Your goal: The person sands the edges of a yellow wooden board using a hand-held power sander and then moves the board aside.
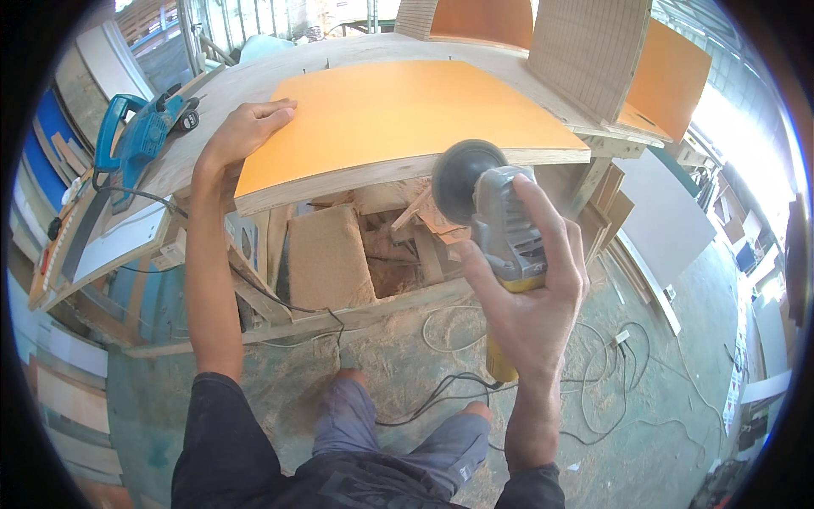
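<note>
An orange-faced wooden panel (407, 110) lies flat on the workbench (365, 51), its bare wood edge toward me. My left hand (246, 134) grips the panel's left side, fingers closed over the rim. My right hand (547, 297) is wrapped round an angle grinder (509, 216) with a grey head and a yellow body. The grinder's dark round sanding disc (465, 180) is at the panel's near edge, right of the middle. Whether the disc presses on the wood or only hovers there, I cannot tell.
A teal corded power tool (140, 140) rests on the bench at the left. Orange-faced boards (670, 76) stand at the far right. Sawdust covers a wooden box (326, 254) under the bench. Cables (441, 394) loop across the dusty floor around my legs.
</note>
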Available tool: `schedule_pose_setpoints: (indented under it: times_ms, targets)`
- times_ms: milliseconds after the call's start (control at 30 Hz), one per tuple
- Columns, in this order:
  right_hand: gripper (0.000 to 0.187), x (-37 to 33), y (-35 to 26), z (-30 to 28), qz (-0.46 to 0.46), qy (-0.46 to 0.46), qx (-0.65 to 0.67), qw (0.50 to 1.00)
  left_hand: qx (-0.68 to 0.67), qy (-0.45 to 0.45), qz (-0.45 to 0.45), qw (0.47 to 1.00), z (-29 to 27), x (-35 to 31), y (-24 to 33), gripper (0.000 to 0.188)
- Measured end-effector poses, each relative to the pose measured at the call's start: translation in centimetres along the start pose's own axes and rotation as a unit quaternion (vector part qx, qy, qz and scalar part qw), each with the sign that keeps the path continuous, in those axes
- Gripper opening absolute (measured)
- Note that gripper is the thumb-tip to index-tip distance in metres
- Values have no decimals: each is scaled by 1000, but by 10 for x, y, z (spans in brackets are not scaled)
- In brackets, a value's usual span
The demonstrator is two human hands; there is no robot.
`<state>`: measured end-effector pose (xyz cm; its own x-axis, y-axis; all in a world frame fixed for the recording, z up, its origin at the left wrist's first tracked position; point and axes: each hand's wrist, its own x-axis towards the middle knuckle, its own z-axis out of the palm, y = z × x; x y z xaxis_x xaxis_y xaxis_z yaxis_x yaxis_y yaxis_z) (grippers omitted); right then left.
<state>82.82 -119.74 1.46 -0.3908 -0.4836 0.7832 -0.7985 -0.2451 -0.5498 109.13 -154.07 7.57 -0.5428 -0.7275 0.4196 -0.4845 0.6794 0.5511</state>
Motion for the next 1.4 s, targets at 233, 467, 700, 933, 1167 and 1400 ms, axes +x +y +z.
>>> schedule_pose_setpoints:
  times_ms: [233,467,700,933,1167,1400]
  targets:
    - [67,15,31,-21,24,23,14,999,-7,-1,-4,1000,1,-5,13,51]
    - [65,30,59,-41,31,31,29,999,-18,-7,-24,1000,0,-5,18,55]
    - [68,40,83,-63,70,12,31,997,-45,-17,-42,998,0,-6,23,57]
    - [66,46,109,-72,81,51,47,994,-59,-12,-60,996,2,-5,22,57]
    - [65,56,127,-83,75,62,37,995,-84,-17,-86,993,-2,-4,18,56]
    - [63,48,124,-106,184,115,109,970,-87,-3,-49,995,0,-4,13,54]
